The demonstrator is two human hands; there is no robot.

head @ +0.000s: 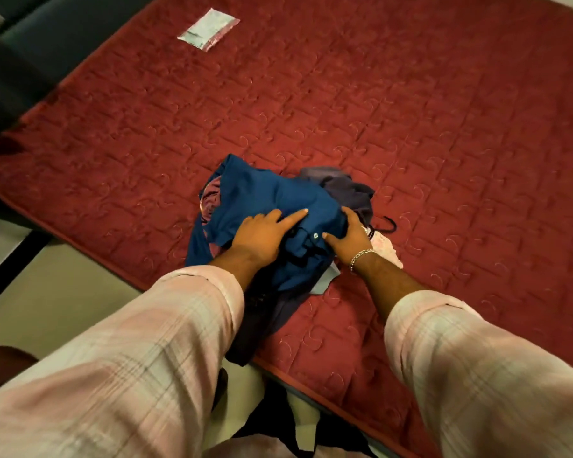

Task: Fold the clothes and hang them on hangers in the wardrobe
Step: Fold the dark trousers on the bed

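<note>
A blue shirt [265, 196] is pressed under the left hand [262, 234], fingers extended, and gripped at its edge by the right hand [348, 239]. Beyond the grip, grey clothing [348, 188] lies on the red quilt [444, 127]; far beyond, a plastic packet [208, 28].

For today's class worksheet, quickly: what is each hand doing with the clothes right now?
Left hand: open, fingers straight, pressing on the blue garment.
Right hand: fingers curled round the blue garment's edge, gripping it.
</note>
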